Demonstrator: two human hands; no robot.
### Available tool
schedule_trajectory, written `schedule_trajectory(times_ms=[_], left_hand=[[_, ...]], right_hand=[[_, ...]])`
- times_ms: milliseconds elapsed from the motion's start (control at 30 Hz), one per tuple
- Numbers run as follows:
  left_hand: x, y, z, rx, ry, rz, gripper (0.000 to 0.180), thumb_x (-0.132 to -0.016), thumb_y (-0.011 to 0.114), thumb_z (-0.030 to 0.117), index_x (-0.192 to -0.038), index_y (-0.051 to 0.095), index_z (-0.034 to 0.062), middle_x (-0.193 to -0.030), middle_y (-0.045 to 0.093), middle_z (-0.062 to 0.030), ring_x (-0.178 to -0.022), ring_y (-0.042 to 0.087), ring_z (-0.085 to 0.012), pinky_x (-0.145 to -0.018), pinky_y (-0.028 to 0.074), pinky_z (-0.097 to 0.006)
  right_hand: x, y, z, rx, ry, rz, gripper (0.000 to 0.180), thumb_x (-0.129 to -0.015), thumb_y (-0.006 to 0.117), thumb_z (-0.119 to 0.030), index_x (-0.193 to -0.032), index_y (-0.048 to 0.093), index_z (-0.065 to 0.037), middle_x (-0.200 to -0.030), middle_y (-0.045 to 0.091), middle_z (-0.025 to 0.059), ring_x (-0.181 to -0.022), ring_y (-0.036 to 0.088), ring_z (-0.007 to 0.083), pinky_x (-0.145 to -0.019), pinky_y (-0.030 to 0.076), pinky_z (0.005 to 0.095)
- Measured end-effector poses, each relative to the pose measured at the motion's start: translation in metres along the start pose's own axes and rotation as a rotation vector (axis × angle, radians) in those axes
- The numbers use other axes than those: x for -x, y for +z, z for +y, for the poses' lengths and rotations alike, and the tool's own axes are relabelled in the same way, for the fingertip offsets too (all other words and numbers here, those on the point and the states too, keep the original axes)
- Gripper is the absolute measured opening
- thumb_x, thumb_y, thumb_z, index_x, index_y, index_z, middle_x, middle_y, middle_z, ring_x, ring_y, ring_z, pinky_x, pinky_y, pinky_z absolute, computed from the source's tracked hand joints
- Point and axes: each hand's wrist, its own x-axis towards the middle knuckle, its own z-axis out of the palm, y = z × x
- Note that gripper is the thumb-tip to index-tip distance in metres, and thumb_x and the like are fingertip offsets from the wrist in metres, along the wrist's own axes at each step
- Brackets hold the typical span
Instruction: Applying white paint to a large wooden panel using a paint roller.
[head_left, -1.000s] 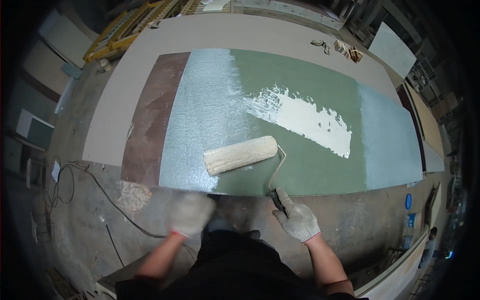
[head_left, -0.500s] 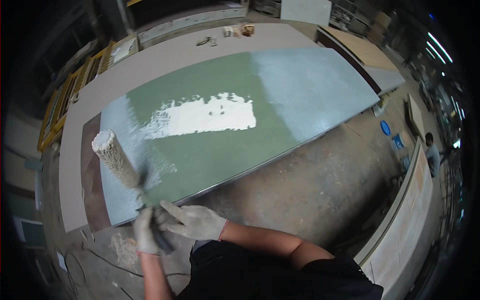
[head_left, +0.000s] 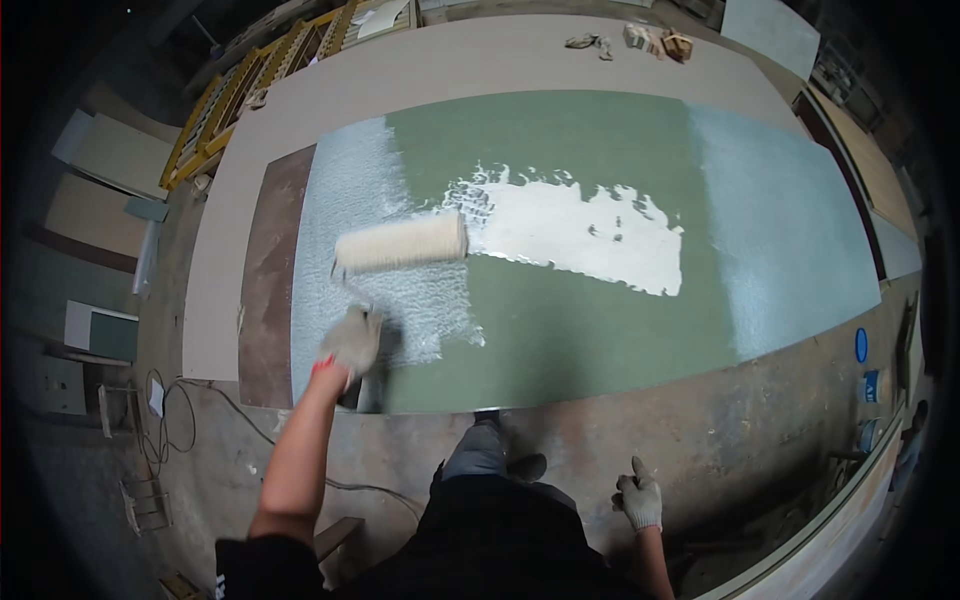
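Observation:
My left hand [head_left: 352,343], in a pale knit glove, is closed round the handle of a paint roller. The roller's fluffy cream sleeve [head_left: 400,242] lies across the left part of a green panel [head_left: 550,330], beside a thick white patch of wet coating [head_left: 590,235]. Under and around the sleeve spreads a thinner, streaky whitish-blue coat [head_left: 345,190]. Away from the panel, low on the right, hangs my gloved right hand [head_left: 640,497] with nothing in it, its fingers loosely apart.
A brown strip [head_left: 272,280] borders the panel's left side, and a larger grey board [head_left: 480,50] lies beneath. Scraps [head_left: 672,44] sit at the back. A cable [head_left: 240,410] crosses the floor at left; a blue lid [head_left: 861,345] and bucket [head_left: 872,386] stand at right.
The roller, held upright near the front edge before, now lies on the panel. My left hand has reached forward with it. My right hand has left the handle area and dropped to the right.

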Motion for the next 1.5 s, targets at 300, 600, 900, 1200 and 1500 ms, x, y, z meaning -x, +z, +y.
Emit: schedule_trajectory(times_ms=[300, 600, 900, 1200, 1500], left_hand=[[-0.234, -0.060, 0.054, 0.091, 0.066, -0.132, 0.057, -0.104, 0.032, 0.037, -0.108, 0.067, -0.0083, -0.116, 0.066, -0.0362, -0.115, 0.062, -0.0503, -0.099, 0.050, -0.053], [0.069, 0.039, 0.014, -0.013, 0.112, -0.027, 0.051, -0.105, 0.044, 0.043, -0.115, 0.052, -0.0070, -0.101, 0.064, -0.0401, -0.102, 0.062, -0.0554, -0.088, 0.048, -0.059], [0.079, 0.021, 0.014, -0.183, -0.005, -0.067, 0.053, -0.105, 0.041, 0.049, -0.114, 0.054, -0.0011, -0.104, 0.065, -0.0346, -0.102, 0.064, -0.0501, -0.086, 0.049, -0.054], [-0.205, -0.080, 0.174, -0.108, 0.309, -0.103, 0.052, -0.102, 0.046, 0.040, -0.115, 0.063, -0.0070, -0.115, 0.068, -0.0304, -0.104, 0.070, -0.0381, -0.082, 0.058, -0.044], [-0.180, -0.013, 0.135, 0.139, 0.195, 0.231, 0.053, -0.100, 0.047, 0.039, -0.132, 0.056, -0.0023, -0.122, 0.065, -0.0339, -0.120, 0.061, -0.0477, -0.103, 0.047, -0.051]], right_hand=[[-0.034, 0.021, -0.026, -0.041, -0.026, 0.040, 0.059, -0.098, 0.061, -0.006, -0.155, 0.044, -0.008, -0.082, 0.061, 0.0031, -0.055, 0.059, 0.0116, -0.048, 0.051, 0.0296], [-0.101, -0.119, 0.236, -0.543, 0.460, -0.163, 0.037, -0.094, 0.056, -0.003, -0.130, 0.057, -0.014, -0.079, 0.057, 0.0062, -0.053, 0.057, 0.0242, -0.045, 0.051, 0.0410], [-0.100, -0.147, 0.230, -0.564, 0.609, -0.018, 0.033, -0.093, 0.049, -0.001, -0.120, 0.053, -0.019, -0.067, 0.039, 0.0032, -0.047, 0.039, 0.0181, -0.041, 0.037, 0.0402], [-0.112, -0.084, 0.041, -0.304, 0.244, 0.077, 0.070, -0.099, 0.058, -0.005, -0.162, 0.028, -0.010, -0.092, 0.066, 0.0106, -0.059, 0.067, 0.0224, -0.051, 0.059, 0.0366], [-0.113, -0.134, 0.092, -0.416, 0.194, 0.136, 0.062, -0.100, 0.058, -0.008, -0.158, 0.038, -0.012, -0.082, 0.064, 0.0089, -0.052, 0.064, 0.0241, -0.045, 0.056, 0.0406]])
